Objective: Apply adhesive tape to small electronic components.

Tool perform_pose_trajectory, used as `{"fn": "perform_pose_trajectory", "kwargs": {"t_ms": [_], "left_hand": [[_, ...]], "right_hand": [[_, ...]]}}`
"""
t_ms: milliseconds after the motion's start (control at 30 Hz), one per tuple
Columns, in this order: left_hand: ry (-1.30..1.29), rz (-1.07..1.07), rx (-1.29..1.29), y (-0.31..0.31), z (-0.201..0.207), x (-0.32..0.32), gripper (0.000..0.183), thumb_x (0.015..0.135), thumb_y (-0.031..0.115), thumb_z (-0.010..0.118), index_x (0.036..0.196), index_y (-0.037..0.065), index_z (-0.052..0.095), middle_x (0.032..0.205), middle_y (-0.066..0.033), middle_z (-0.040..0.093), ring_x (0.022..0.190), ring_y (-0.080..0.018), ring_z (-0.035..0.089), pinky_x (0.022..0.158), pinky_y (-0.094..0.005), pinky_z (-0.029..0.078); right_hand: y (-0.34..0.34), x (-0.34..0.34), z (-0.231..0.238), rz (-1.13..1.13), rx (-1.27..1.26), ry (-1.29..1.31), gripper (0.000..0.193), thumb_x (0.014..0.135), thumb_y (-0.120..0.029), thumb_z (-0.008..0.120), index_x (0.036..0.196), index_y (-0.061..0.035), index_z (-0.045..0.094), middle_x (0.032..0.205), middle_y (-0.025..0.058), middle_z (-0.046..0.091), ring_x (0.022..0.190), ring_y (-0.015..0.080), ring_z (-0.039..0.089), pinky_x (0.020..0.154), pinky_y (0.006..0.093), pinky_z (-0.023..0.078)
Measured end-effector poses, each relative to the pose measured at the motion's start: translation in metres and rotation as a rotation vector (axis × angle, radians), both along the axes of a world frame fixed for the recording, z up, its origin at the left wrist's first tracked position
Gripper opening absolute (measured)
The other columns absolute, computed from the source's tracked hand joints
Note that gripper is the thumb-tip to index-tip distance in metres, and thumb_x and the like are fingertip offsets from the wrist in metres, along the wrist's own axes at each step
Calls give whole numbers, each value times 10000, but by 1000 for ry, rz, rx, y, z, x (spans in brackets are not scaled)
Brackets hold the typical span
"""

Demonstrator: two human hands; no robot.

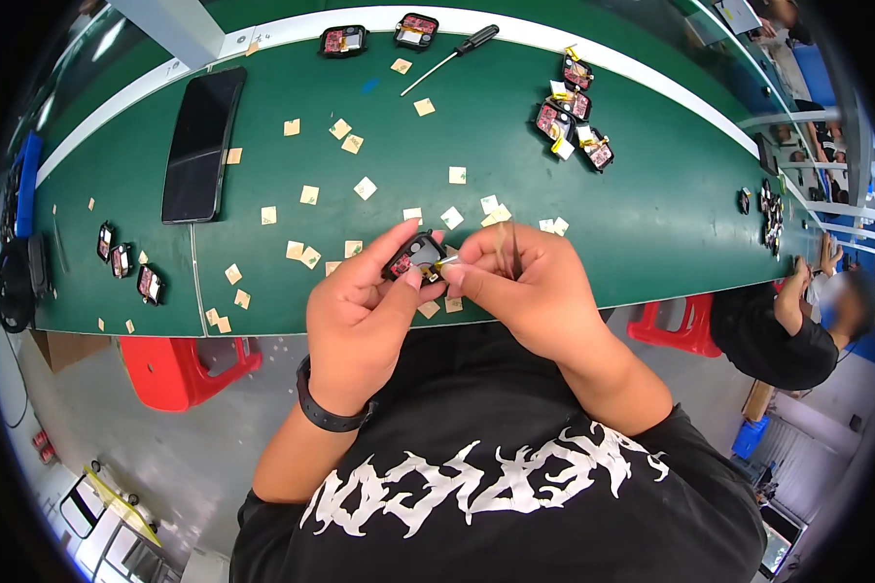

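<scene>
My left hand [365, 296] is closed around a small black device housing [402, 260] with a red circuit board and a round grey part inside, tilted up over the table's near edge. My right hand [530, 277] is pinched at the housing's right side. Between its fingers stands a thin two-pronged tool that looks like tweezers [511, 255]; its tips are hard to make out. A small whitish strip with yellow [446, 260] shows at the right fingertips, beside the open housing. Tan square adhesive pieces [428, 309] lie just under and around both hands.
On the green table [360, 185] are a black tablet [202, 146], a screwdriver [452, 58] and more square pieces [309, 195]. Similar housings lie left [150, 284], at the back [343, 41] and right [557, 123]. Red stools [170, 374] stand below; a co-worker [787, 330] sits at right.
</scene>
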State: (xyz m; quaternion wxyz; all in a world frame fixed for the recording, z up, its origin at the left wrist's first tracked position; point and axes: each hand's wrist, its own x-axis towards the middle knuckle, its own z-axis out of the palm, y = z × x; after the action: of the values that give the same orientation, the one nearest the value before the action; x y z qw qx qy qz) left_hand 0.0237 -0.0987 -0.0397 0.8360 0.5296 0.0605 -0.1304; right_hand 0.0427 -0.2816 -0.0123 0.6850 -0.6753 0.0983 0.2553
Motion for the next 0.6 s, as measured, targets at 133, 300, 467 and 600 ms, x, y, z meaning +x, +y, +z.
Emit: {"fn": "perform_pose_trajectory", "kwargs": {"t_ms": [133,300,467,600], "left_hand": [[-9,-17,-5,1,3,0,415,989,-89,527,1403,-69,538,1290,-204,657,1085,-214,696,961,-355,591],[-46,-8,-7,2,0,-3,398,982,-79,540,1378,-57,571,1283,-213,663,1095,-208,690,952,-354,592],[-53,-18,-8,2,2,-2,343,980,-82,547,1317,-56,605,1268,-210,672,1101,-207,685,943,-348,591],[-51,-28,6,4,0,-1,323,982,-80,548,1297,-56,612,1258,-210,676,1103,-214,685,951,-351,585]], "right_hand": [[5,-3,8,-57,38,-74,76,939,-36,697,947,3,632,723,-14,651,629,1,524,556,196,394],[6,-6,9,7,-64,-169,95,911,-35,711,939,7,630,741,12,686,625,1,553,557,198,428],[9,-5,16,40,-198,-205,113,882,2,755,912,2,646,711,-51,616,595,-27,461,516,184,341],[12,-5,15,24,-213,-245,91,885,-9,761,896,14,674,697,-49,622,587,-21,465,517,183,344]]}}
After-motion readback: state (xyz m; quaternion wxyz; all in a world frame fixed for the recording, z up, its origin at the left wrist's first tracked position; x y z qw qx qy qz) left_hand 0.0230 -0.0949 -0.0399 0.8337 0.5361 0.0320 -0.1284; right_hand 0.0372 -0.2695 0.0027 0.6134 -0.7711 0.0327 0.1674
